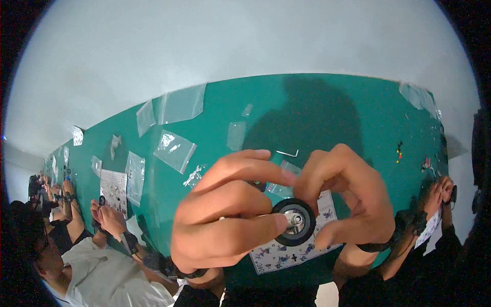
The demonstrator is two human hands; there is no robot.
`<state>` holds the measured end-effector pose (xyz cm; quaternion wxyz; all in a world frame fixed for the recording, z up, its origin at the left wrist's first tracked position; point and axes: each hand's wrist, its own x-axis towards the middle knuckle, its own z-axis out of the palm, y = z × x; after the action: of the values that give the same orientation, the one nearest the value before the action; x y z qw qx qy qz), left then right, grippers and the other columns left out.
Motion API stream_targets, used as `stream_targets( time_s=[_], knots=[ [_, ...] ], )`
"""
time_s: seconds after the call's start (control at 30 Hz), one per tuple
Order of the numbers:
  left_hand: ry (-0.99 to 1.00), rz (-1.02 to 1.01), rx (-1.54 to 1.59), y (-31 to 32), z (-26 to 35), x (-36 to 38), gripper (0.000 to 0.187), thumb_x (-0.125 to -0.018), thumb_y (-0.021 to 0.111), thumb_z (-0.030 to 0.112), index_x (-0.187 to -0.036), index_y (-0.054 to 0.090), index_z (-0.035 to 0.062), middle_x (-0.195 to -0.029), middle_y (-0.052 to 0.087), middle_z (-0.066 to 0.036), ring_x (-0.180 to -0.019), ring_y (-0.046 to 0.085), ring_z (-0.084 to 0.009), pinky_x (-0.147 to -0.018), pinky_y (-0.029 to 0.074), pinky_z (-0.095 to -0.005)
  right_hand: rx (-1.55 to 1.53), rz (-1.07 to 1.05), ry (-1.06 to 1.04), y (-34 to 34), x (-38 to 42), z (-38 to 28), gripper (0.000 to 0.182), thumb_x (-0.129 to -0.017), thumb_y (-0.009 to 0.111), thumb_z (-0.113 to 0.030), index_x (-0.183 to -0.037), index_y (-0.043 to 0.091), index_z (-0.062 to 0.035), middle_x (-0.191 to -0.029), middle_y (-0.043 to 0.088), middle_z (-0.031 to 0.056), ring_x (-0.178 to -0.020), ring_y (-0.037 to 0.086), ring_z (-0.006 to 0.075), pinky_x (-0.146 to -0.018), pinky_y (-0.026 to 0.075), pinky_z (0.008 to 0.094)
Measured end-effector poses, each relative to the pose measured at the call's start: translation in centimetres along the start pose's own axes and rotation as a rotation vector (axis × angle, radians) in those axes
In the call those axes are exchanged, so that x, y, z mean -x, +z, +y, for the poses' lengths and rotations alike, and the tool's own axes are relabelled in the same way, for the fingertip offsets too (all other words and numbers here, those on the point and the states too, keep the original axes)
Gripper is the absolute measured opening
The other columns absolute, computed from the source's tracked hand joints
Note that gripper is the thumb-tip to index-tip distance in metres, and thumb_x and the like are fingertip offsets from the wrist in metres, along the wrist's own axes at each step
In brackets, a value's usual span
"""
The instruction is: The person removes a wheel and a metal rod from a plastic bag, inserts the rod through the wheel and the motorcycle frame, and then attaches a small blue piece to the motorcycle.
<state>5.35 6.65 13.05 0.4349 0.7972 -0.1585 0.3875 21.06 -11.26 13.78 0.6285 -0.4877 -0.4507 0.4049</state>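
A small black-rimmed wheel (307, 229) with a silver metal hub is held up near the camera, above a printed instruction sheet (281, 258). My left hand (225, 215) pinches metal parts at the hub between thumb and fingers. Curled round the wheel's right side is my right hand (353, 197), its index fingertip at the upper rim and its thumb near the lower right rim. Behind the hands, a small dark part and a clear bag (286, 187) lie on the green table, partly hidden. An L-shaped hex key (288, 153) lies just beyond them.
Clear plastic bags (175, 150) are scattered over the green table (220, 102). Small black, yellow and red pieces (399, 152) lie at the right. Co-workers' hands work at the left (110, 220) and right (440, 192), and another sheet (113, 187) lies at the left.
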Motion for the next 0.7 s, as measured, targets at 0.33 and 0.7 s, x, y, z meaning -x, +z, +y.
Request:
stream_targets(
  time_s=[0.33,0.7],
  knots=[
    [-0.039,0.023,-0.084,0.2,1.5,-0.4,0.026,-0.076,0.081,0.017,-0.101,0.078,0.0085,-0.093,0.069,-0.006,-0.117,0.073,-0.044,-0.1,0.058,-0.0619,0.289,-0.035,-0.216,-0.3,-0.3,-1.6,0.063,-0.061,0.104,-0.008,-0.115,0.077,0.0076,-0.104,0.078,0.0184,-0.091,0.072,0.0249,-0.077,0.053,0.0326],
    [0.002,-0.006,-0.068,-0.4,0.4,-0.3,0.031,-0.076,0.079,0.024,-0.102,0.081,0.0071,-0.093,0.07,-0.008,-0.113,0.074,-0.0438,-0.099,0.057,-0.0589,0.313,-0.007,-0.288,-0.3,-0.4,-1.2,0.062,-0.061,0.103,-0.008,-0.114,0.077,0.0081,-0.104,0.079,0.0182,-0.09,0.07,0.024,-0.075,0.051,0.0324]
  ],
)
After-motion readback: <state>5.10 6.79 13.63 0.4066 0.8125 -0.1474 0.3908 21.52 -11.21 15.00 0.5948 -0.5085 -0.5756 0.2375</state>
